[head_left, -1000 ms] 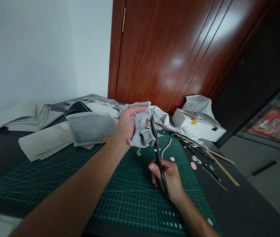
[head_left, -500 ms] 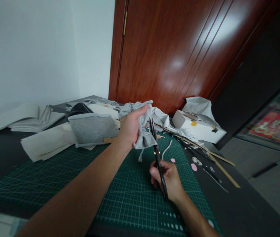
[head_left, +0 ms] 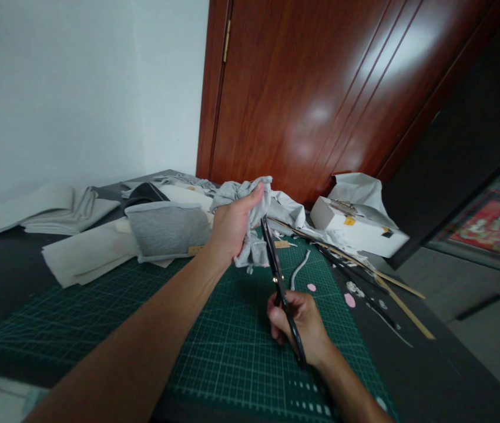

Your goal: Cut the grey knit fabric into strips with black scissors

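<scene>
Scissors (head_left: 276,267): black, I see them gripped in my right hand, blades pointing up and away, tips reaching into the grey cloth.
Right hand (head_left: 302,323): low over the near part of the green mat, fingers curled tight through the scissor handles; the blades look nearly shut, with only a thin gap.
Cutting mat (head_left: 214,335): dark green with a pale grid, lying on the black table; both my forearms are above it.
Left hand (head_left: 232,226): raised above the far part of the mat, closed firmly around a bunched piece of grey cloth, thumb on top.
Grey cloth (head_left: 252,247): crumpled, held in the air by my left hand, its lower edge hanging just beside the scissor blades and touching them.
Scraps (head_left: 311,287): small pink pieces and one thin grey strip lie on the mat to the right of the scissors.
Grey cushion piece (head_left: 165,232): on the table left of my left hand, resting on pale folded cloth.
White box (head_left: 355,226): farther right on the table, with white paper behind it and thin wooden sticks beside it.
Door (head_left: 320,88): red-brown wood, behind the table.
</scene>
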{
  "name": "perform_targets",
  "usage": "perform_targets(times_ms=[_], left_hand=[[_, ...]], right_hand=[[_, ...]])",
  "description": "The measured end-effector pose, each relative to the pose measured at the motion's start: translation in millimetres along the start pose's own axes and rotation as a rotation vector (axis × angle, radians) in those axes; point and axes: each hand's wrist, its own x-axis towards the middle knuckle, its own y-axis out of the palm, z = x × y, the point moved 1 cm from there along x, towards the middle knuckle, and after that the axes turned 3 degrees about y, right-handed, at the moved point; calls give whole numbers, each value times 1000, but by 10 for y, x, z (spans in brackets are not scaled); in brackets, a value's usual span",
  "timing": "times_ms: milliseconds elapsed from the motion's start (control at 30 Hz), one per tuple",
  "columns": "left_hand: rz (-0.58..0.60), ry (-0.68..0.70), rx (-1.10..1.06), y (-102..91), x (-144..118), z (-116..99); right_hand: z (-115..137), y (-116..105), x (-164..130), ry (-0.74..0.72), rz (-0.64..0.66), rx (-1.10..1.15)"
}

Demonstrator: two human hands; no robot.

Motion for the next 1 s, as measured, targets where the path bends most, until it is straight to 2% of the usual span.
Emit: perform_targets(times_ms=[100, 267, 467, 767, 1000], left_hand=[[-5, 62, 43, -31, 19, -15], [-55, 13, 69, -32, 5, 9], [-124, 211, 155, 41, -60, -12], [27, 123, 141, 56, -83, -28], [52, 111, 140, 122, -25, 20]], right_hand=[[25, 17, -5, 12, 4, 3], [49, 23, 1, 4, 3, 8], [41, 3, 14, -17, -18, 5], [13, 7, -5, -19, -2, 20], [15, 12, 6, -25, 6, 41]])
